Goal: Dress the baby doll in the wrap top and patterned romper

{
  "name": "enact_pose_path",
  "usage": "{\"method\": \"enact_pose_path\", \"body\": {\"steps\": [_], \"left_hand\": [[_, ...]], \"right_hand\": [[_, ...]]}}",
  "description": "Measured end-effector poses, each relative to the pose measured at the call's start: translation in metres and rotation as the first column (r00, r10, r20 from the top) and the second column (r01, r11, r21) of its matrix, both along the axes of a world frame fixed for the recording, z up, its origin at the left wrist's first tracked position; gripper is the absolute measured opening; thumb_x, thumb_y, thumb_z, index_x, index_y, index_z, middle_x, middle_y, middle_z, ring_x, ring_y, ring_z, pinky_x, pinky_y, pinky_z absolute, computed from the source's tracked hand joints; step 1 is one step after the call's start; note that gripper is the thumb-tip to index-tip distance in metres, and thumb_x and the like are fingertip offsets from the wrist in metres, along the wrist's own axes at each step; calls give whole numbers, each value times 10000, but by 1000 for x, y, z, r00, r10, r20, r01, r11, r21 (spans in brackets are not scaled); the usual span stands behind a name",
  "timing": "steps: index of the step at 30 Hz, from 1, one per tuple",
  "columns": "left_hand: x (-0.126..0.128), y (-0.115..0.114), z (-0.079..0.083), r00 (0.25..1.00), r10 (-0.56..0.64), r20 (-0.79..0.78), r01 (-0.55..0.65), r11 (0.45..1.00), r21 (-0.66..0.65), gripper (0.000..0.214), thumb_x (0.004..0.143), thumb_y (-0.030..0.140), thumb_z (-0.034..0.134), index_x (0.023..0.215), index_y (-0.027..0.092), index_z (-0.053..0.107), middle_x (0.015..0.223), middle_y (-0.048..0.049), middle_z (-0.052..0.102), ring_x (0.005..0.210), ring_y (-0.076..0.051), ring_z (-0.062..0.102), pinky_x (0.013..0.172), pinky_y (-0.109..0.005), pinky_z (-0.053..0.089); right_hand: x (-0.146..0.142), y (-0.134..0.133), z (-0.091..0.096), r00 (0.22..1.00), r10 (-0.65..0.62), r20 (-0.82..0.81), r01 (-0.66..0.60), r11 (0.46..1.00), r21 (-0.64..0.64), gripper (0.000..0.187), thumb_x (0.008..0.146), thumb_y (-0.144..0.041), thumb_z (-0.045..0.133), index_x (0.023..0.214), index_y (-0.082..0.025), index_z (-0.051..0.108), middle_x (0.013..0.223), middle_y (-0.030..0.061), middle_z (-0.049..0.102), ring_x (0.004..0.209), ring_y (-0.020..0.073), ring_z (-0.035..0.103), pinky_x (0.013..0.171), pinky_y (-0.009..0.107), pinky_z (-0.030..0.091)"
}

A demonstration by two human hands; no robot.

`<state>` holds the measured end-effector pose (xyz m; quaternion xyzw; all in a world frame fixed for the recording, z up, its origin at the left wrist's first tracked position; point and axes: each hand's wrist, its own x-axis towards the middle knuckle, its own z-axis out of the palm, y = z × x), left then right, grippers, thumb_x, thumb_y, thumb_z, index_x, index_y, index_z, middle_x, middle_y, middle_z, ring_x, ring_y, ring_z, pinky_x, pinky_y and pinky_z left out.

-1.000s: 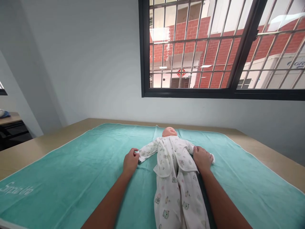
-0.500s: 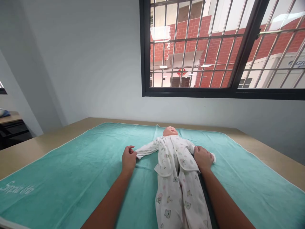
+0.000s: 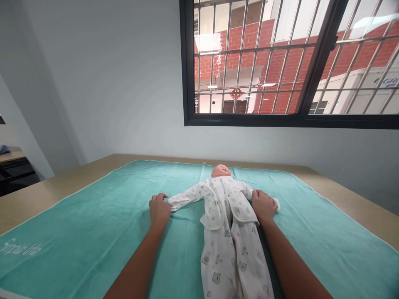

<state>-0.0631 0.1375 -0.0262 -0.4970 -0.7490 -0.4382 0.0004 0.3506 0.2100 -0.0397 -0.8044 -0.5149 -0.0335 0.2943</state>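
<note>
A baby doll [image 3: 220, 170] lies on its back on a teal towel [image 3: 93, 216], dressed in a white printed sleepsuit [image 3: 229, 232] whose front flaps hang loose. My left hand [image 3: 158, 211] pinches the cuff of the suit's outstretched left-side sleeve [image 3: 187, 197], fingers curled on the fabric. On the other sleeve, near the doll's side, rests my right hand [image 3: 264, 206], fingers bent and pressing the cloth down. Its fingertips are partly hidden by the fabric.
The towel covers a wooden table [image 3: 37, 193] set against a grey wall. A barred window [image 3: 280, 62] is above. A dark desk [image 3: 12, 166] stands at the far left. The towel shows pale lettering [image 3: 20, 248] near its left front corner.
My left hand has drawn the sleeve cuff outward to the left, straightening the sleeve. My right hand has stayed on the other sleeve.
</note>
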Motion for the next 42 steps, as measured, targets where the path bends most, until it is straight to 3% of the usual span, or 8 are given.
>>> {"method": "enact_pose_path", "body": {"steps": [7, 12, 16, 19, 27, 32, 37, 42], "left_hand": [[33, -5, 8, 928, -273, -255, 252, 961, -110, 348, 919, 270, 436, 1236, 237, 575, 1373, -69, 540, 1307, -223, 428, 1084, -352, 340], [33, -13, 4, 933, -230, -278, 160, 954, -254, 336, 946, 350, 384, 945, 188, 679, 998, -134, 697, 1026, -286, 607, 902, -435, 446], [29, -17, 6, 940, -176, -292, 116, 970, -212, 284, 917, 241, 410, 1031, 174, 662, 1184, -161, 632, 1171, -319, 522, 923, -461, 429], [40, -14, 18, 935, -204, -290, 173, 977, -127, 340, 906, 213, 422, 1195, 191, 600, 1276, -121, 584, 1230, -275, 473, 999, -409, 400], [124, 38, 74, 864, -504, -8, 503, 862, 55, 283, 868, 287, 494, 1050, 185, 685, 943, -49, 690, 860, -172, 629, 827, -272, 471], [160, 72, 86, 840, -539, 63, 538, 842, 30, 182, 789, 270, 567, 823, 179, 722, 865, -58, 705, 834, -193, 631, 776, -275, 438], [168, 78, 84, 828, -523, 202, 529, 848, 24, 110, 693, 192, 607, 586, 177, 629, 668, -45, 659, 709, -194, 598, 670, -277, 395], [173, 74, 91, 659, -602, 452, 614, 777, 140, 143, 738, 288, 605, 656, 175, 635, 597, 10, 614, 571, -126, 542, 558, -229, 383]], "right_hand": [[-3, -3, 4, 1000, 6, -26, -5, 999, 36, 368, 922, -345, 356, 1045, -221, 679, 1091, 136, 683, 1096, 284, 565, 990, 460, 284], [-5, -6, 3, 998, 20, -60, -15, 996, 87, 350, 913, -338, 374, 1020, -213, 683, 1077, 135, 682, 1093, 290, 554, 1004, 472, 264], [-8, -10, 5, 993, 59, -103, -41, 985, 169, 341, 898, -303, 380, 1025, -183, 672, 1108, 143, 666, 1118, 296, 526, 1037, 477, 238], [-15, -13, 13, 977, 153, -147, -107, 954, 281, 375, 865, -243, 380, 1132, -151, 627, 1204, 160, 621, 1177, 290, 482, 1062, 448, 244], [-45, -20, 64, 802, 534, -267, -365, 793, 488, 335, 868, -367, 398, 990, -170, 641, 994, 94, 690, 901, 213, 607, 793, 299, 469], [-80, -30, 96, 610, 729, -311, -606, 682, 410, 259, 855, -381, 472, 897, -200, 652, 922, 44, 688, 836, 192, 601, 780, 296, 446], [-97, -38, 97, 730, 650, -211, -612, 760, 220, 218, 727, -372, 628, 861, -207, 581, 887, 17, 617, 757, 170, 551, 693, 281, 400], [-95, -37, 107, 788, 590, -177, -583, 807, 93, 163, 718, -332, 620, 785, -215, 529, 811, 2, 601, 703, 158, 522, 620, 259, 325]]}}
